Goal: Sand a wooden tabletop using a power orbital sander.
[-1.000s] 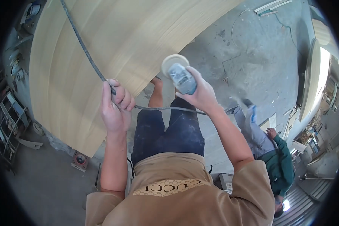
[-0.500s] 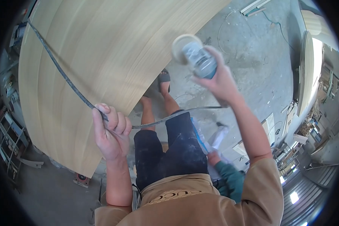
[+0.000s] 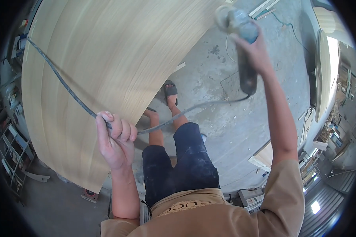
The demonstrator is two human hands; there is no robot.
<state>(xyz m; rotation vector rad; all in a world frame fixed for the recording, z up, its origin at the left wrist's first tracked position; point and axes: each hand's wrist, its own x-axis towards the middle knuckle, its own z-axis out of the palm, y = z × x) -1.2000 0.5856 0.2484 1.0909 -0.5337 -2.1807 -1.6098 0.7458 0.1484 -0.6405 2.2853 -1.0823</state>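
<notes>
My left hand [image 3: 120,138] is closed around a dark power cord [image 3: 69,89], over the near part of a large pale wood-grain panel [image 3: 103,59]. From that hand the cord runs up left to the panel's far left edge, and on the other side it sags across to the tool. Out at the upper right, my right hand [image 3: 258,49] grips an angle grinder [image 3: 247,75] with a pale round disc, blurred by motion. The disc is by the panel's right edge; whether it touches the wood I cannot tell.
Below the panel is a grey concrete floor [image 3: 221,87] where my sandaled feet stand. Metal racks [image 3: 14,154] line the left side. Long strips [image 3: 265,8] lie at the top right, and boards [image 3: 322,75] lean along the right.
My right hand has carried the grinder farther away and to the right, along the panel edge. My left hand keeps its hold on the cord. Another person's green sleeve has left the view.
</notes>
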